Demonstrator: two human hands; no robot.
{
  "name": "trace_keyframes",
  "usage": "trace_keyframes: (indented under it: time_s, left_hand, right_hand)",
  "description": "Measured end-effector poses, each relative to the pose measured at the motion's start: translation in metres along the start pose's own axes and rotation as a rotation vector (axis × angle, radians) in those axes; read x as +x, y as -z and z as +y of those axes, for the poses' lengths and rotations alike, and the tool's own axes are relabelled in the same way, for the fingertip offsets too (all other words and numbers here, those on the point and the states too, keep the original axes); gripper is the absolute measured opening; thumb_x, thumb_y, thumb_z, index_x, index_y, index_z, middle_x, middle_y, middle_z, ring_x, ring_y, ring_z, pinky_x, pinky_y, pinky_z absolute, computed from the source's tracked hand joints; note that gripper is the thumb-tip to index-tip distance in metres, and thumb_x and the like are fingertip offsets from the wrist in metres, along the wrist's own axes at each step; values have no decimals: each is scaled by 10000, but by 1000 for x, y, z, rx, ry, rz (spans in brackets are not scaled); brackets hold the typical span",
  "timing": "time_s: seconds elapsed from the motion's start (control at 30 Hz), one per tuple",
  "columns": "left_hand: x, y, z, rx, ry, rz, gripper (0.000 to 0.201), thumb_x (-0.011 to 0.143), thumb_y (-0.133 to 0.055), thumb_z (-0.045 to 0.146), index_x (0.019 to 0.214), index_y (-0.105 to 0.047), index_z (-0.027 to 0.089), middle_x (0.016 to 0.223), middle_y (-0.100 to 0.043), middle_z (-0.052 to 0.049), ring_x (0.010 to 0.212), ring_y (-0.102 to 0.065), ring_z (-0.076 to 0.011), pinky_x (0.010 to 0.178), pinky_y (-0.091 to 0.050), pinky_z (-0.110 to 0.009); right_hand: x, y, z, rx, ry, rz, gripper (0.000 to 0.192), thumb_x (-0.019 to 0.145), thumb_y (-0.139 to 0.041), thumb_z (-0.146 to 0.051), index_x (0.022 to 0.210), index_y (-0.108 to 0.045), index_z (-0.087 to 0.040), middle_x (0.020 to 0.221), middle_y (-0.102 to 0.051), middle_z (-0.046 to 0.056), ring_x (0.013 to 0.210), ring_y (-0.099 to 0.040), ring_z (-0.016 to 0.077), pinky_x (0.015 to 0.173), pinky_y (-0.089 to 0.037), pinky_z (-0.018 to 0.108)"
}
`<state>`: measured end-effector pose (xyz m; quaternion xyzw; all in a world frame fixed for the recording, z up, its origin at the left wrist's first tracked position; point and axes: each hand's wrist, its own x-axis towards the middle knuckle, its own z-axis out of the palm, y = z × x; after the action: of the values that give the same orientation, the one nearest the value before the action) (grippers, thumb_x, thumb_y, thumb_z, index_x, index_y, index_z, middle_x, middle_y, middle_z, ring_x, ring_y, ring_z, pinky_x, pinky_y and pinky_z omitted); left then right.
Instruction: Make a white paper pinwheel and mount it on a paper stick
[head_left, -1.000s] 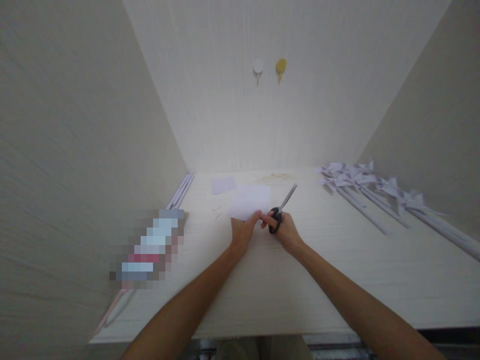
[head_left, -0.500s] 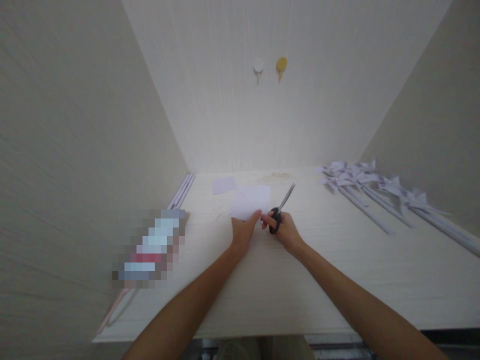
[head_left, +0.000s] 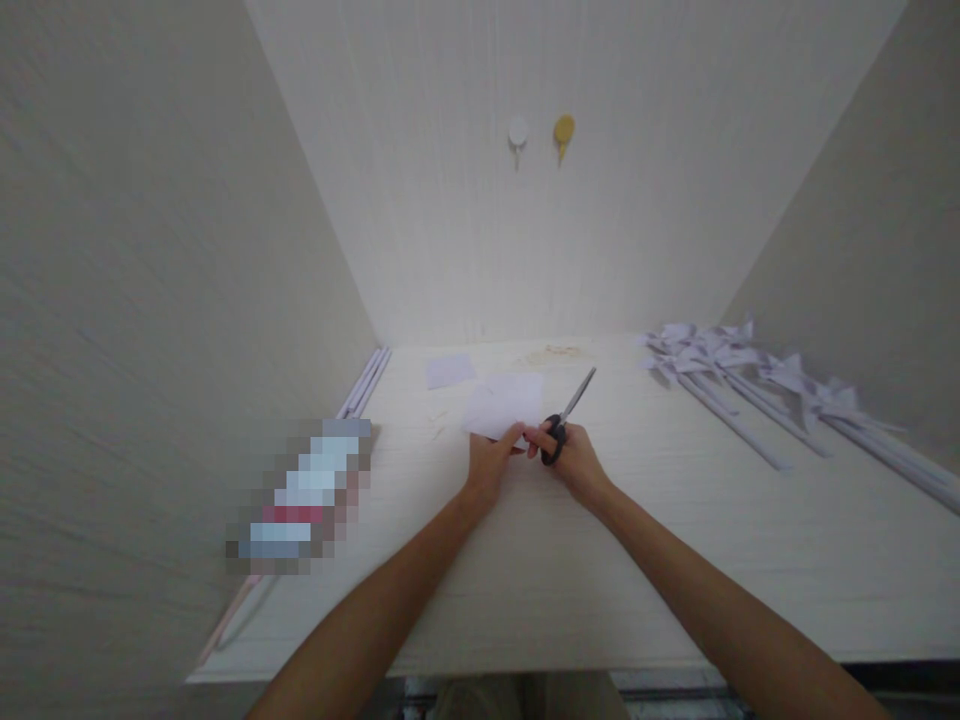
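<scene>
Scissors (head_left: 564, 418) are gripped in the right hand (head_left: 571, 458), blades shut beside the paper sheet (head_left: 504, 404); its near edge is pinched by the left hand (head_left: 489, 462). No cut is visible yet.

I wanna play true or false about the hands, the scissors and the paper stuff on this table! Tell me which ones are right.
1. The right hand holds black-handled scissors. True.
2. The left hand holds a pencil. False: it pinches the near edge of a white paper sheet.
3. Paper pinwheels lie on the table's right side. True.
4. The scissors are cutting the small paper piece. False: that piece lies apart, farther back, untouched.
5. Two hooks are on the back wall. True.
</scene>
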<state>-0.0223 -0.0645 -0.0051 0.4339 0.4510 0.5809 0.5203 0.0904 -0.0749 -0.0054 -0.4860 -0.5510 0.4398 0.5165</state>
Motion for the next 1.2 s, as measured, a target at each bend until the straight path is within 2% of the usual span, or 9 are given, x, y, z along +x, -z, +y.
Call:
trace_keyframes:
  time_s: [0.07,0.13,0.27,0.4,0.5,0.77,1.2]
  left_hand:
    - [2,2,0,40,-25,51,168,588,-615,269,657,-606,116,629,-625,-32,566,-579,-130,495,-482,-235]
    - [6,4,-1,59,-40,99,168,605,-598,279,615,-602,112,614,-624,-42,564,-580,-130,489,-477,-227]
    - [16,10,-1,-1,-72,173,198,639,-555,293,655,-603,101,634,-631,-59,580,-589,-131,472,-467,-217]
    - [22,14,1,-57,-57,241,193,641,-543,269,697,-595,92,651,-640,-70,571,-595,-127,456,-450,-201]
    - [24,16,2,-79,-62,260,182,643,-538,266,675,-587,93,630,-633,-62,551,-591,-121,463,-450,-202]
    - [27,18,0,-112,-85,304,167,661,-516,256,673,-568,97,591,-609,-38,515,-580,-108,478,-465,-212]
    - [25,14,2,-181,-56,319,135,659,-532,227,695,-542,98,574,-591,-21,512,-583,-110,526,-504,-253]
  right_hand:
    - [2,2,1,-5,-56,-62,326,670,-569,-427,537,-578,-129,452,-456,-33,420,-317,60,417,-222,219]
    - [2,5,3,34,-134,-159,315,659,-580,-424,574,-583,-120,498,-509,-18,420,-333,54,412,-228,211]
    - [-2,9,4,150,-275,-370,279,660,-586,-392,667,-570,-113,667,-621,45,469,-434,56,461,-316,202]
    - [-10,8,1,118,-302,-486,283,700,-543,-407,674,-537,-126,673,-635,47,456,-447,54,441,-320,194]
    - [-13,6,-3,38,-272,-521,330,727,-502,-445,645,-529,-126,602,-622,33,410,-424,50,391,-292,188]
    - [-19,6,-15,-81,-370,-647,438,735,-434,-509,533,-532,-133,428,-577,21,273,-327,46,282,-184,193]
    - [-21,4,-19,-143,-384,-620,455,724,-449,-515,478,-526,-140,389,-548,18,253,-293,37,263,-151,191]
